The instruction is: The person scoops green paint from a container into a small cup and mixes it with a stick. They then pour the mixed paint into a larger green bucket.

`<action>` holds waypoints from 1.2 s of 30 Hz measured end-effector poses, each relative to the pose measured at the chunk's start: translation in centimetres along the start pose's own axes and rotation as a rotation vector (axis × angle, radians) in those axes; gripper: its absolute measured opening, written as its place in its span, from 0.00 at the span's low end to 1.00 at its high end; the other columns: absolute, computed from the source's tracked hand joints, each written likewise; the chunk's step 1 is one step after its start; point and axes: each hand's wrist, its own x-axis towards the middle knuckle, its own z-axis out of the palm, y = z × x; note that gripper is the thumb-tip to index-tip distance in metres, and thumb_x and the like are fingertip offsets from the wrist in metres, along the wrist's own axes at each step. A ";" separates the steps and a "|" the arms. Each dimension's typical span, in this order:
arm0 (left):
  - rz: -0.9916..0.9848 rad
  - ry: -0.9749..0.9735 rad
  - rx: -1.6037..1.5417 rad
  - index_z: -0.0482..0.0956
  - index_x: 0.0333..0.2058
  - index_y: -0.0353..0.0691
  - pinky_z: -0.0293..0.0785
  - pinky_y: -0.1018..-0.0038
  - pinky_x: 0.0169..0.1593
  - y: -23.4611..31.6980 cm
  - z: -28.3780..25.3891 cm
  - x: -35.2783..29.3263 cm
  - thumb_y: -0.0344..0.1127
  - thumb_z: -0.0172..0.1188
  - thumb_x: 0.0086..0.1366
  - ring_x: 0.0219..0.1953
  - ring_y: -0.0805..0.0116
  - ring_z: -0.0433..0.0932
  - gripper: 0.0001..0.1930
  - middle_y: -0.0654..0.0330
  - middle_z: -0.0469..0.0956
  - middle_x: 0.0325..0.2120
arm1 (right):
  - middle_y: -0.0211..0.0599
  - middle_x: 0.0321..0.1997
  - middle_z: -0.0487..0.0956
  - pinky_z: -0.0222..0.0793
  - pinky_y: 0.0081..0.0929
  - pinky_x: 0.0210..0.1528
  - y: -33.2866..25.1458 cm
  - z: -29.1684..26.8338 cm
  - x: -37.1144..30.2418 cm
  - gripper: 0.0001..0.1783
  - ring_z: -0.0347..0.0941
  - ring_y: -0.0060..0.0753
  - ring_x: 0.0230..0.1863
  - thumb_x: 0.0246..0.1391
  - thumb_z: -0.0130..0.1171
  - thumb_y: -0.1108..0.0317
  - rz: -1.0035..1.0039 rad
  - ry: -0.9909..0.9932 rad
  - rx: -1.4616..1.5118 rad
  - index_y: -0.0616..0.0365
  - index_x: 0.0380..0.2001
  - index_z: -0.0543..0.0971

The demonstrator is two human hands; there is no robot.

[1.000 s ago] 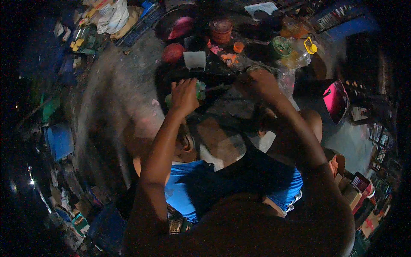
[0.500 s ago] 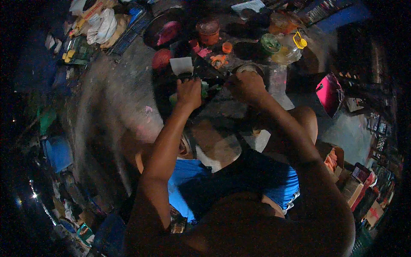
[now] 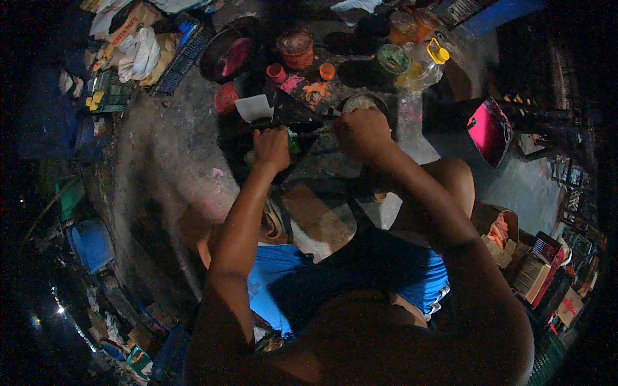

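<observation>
My left hand [image 3: 271,148] is closed over the near edge of a dark item with green patches; what its fingers grip is hidden. Just beyond its knuckles sits a pale rectangular piece [image 3: 254,108]. My right hand [image 3: 364,134] makes a fist, with a thin dark shaft seeming to stick out toward the left; its kind is too dim to tell. Behind that fist lies a round bowl [image 3: 364,101] with pale contents, partly covered by the hand. Pink and orange powder [image 3: 316,94] is spilled on the floor beyond both hands.
Farther off stand an orange-red tub [image 3: 296,48], small cups [image 3: 327,71], a dark basin [image 3: 235,55] with pink inside, a green-topped container [image 3: 393,59] and a clear jug [image 3: 430,67] with a yellow handle. A pink item [image 3: 489,134] lies right; a blue bucket [image 3: 90,246] left.
The whole view has shifted, so floor things appear farther left. My left hand and the pale piece have come slightly nearer, and the piece is more tilted. Both hands stay closed.
</observation>
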 end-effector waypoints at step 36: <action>0.267 0.518 -0.843 0.75 0.49 0.44 0.62 0.58 0.65 -2.5 -3.9 -5.5 0.39 0.77 0.39 0.55 0.50 0.73 0.35 0.56 0.77 0.49 | 0.50 0.44 0.78 0.72 0.48 0.48 -7.7 -8.6 0.5 0.20 0.76 0.59 0.47 0.50 0.59 0.69 -0.710 0.120 0.366 0.58 0.48 0.75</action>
